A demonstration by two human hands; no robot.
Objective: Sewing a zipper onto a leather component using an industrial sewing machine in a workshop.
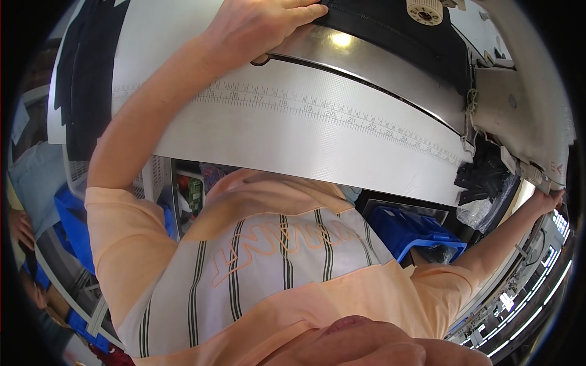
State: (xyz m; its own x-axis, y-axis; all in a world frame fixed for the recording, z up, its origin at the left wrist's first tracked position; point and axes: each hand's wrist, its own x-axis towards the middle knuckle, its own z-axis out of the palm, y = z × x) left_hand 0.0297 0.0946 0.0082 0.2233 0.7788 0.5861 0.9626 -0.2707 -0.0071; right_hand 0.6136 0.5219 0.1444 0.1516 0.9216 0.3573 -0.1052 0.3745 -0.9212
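Note:
At the top, my left hand [262,27] reaches over the steel plate [342,46] of a sewing machine. Its fingers are stretched out, with the tips at the edge of a black cloth [390,30]; the upper edge of the picture cuts off part of the hand. The cloth spreads to the right below a cream dial [425,11] on the machine. Far to the right, my right hand [545,202] is closed at the lower end of the pale machine body [519,104]. What its fingers grip is too small to make out.
A printed ruler runs along the white table [274,137]. Black fabric [91,79] hangs over its left end. Dark straps [485,174] bunch beside a clear plastic bag [479,213]. A blue bin [415,232] sits below. Another person's hand [21,229] shows at far left.

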